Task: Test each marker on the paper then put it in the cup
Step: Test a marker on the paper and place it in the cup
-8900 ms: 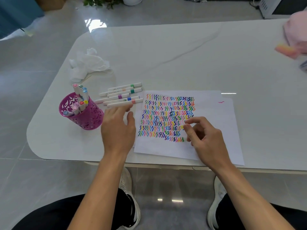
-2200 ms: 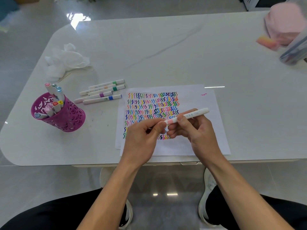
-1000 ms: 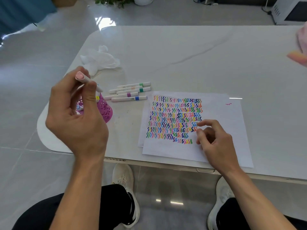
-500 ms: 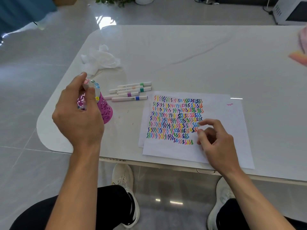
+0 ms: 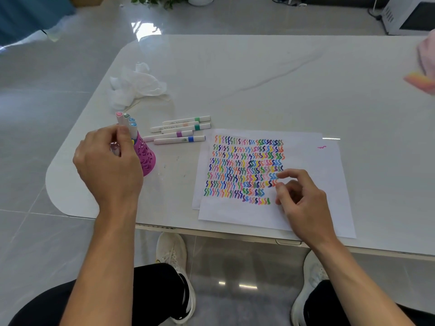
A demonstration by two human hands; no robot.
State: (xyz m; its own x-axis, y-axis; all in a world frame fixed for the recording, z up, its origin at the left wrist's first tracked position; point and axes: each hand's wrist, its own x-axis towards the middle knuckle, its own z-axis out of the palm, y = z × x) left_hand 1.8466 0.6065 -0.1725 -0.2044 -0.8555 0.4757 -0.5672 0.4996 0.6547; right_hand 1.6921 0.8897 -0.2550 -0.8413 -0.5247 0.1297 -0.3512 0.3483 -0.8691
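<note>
A pink openwork cup (image 5: 147,158) stands at the table's left, with several capped markers (image 5: 128,121) sticking up out of it. My left hand (image 5: 108,163) is over the cup's near side, with thumb and fingers curled round a pink-and-white marker (image 5: 115,150) that is mostly hidden by the hand. Several white markers (image 5: 179,132) with coloured bands lie side by side beyond the cup. The paper (image 5: 306,161) is covered with rows of coloured squiggles. On its lower right rests my right hand (image 5: 299,201), fingers loosely curled and holding nothing.
A crumpled white tissue (image 5: 134,88) lies at the back left of the white table (image 5: 259,78). A pink object (image 5: 427,55) and an orange one (image 5: 419,80) sit at the far right edge. A second sheet lies under the paper.
My left hand has carried the pink marker from the paper to the cup and lowered it in among the others. My right hand has let go of the marker and rests on the paper.
</note>
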